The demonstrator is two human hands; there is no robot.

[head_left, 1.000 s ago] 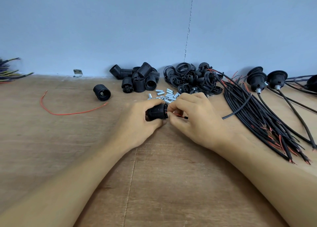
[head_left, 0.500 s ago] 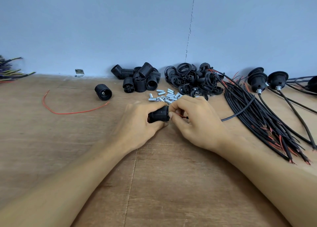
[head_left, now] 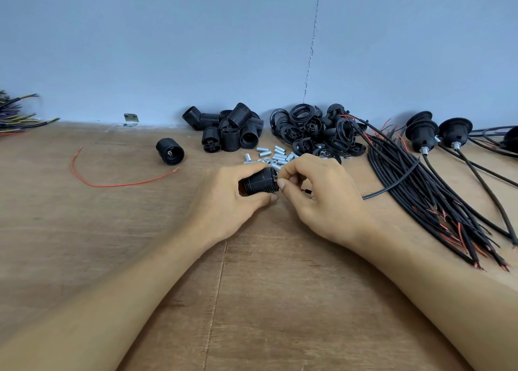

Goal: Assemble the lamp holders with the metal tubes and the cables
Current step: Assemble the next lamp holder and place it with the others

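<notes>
Grips meet over the middle of the desk [head_left: 252, 300]. The left grip [head_left: 224, 199] is clamped round a ribbed black holder [head_left: 260, 184], thumb on top and fingers curled beneath, and the holder lies on its side just above the wood. The right grip [head_left: 322, 199] is closed too: thumb and forefinger pinch together at the holder's right end, where a speck of red wire shows. A black cable [head_left: 392, 186] passes under its curled fingers and trails off to the right. How far the wire sits inside the holder cannot be told, since the fingertips cover the opening.

Just behind the grips lie small metal tubes [head_left: 276, 156], scattered loose, the nearest partly hidden by the right knuckles. Behind those, against the wall [head_left: 196, 48], sits a pile of ribbed holders [head_left: 232, 129], and beside it on the right a heap of black rings [head_left: 316, 129]. A lone holder [head_left: 170, 151] lies apart to the left, near a loose red wire [head_left: 112, 184] curved across the wood.

To the right a thick bundle [head_left: 437, 191] of black cables fans toward the desk's edge, red and bare tips at its near end; the held cable crosses over it. Beyond it stand two assembled holders [head_left: 421, 131] with tubes and cables fitted. A small metal bracket [head_left: 131, 118] rests at the wall's foot, and coloured wires [head_left: 16, 115] poke in at the far left.
</notes>
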